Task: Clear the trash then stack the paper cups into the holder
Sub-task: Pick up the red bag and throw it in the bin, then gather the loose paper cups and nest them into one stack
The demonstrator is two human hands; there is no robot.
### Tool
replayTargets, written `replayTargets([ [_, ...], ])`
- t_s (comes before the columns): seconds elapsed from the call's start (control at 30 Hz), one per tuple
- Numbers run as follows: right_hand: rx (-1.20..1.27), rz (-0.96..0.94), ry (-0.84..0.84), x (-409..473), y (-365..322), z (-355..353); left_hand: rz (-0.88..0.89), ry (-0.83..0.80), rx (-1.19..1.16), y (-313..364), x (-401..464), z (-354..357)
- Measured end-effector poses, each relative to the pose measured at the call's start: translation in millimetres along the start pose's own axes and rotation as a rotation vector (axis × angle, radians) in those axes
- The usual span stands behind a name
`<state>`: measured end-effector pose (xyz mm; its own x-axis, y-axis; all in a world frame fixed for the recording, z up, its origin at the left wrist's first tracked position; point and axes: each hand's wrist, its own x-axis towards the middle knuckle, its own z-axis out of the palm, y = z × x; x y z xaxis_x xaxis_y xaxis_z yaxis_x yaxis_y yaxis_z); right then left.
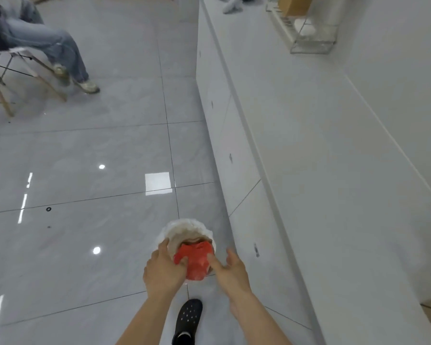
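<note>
A small bin with a white liner [184,226] stands on the grey tiled floor beside the white cabinets. A crumpled red piece of trash [197,261] sits at the bin's near opening. My left hand [163,268] grips its left side, thumb and fingers on the red material. My right hand [230,270] is at its right side with fingers spread, only the index finger touching it. No paper cups or cup holder are in view.
A long white counter [321,170] runs along the right. A clear rack [309,33] holding a brown box stands at its far end. A seated person [40,41] on a chair is at upper left. My black shoe [188,319] is below the bin.
</note>
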<state>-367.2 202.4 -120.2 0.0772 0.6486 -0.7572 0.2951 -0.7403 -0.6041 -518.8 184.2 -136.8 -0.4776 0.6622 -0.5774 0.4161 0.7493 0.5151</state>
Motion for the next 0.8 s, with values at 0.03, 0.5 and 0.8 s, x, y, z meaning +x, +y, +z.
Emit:
replayTargets([
  [0.03,-0.014,-0.018,-0.001,3,-3,0,0.011,0.022,0.08,1,7,-5],
  [0.5,-0.844,-0.519,0.402,-25,-52,-76,0.651,0.211,0.312,109,19,-49],
  [0.8,-0.933,-0.532,0.87,-84,-71,-205,1.19,0.216,0.369,244,-47,4],
])
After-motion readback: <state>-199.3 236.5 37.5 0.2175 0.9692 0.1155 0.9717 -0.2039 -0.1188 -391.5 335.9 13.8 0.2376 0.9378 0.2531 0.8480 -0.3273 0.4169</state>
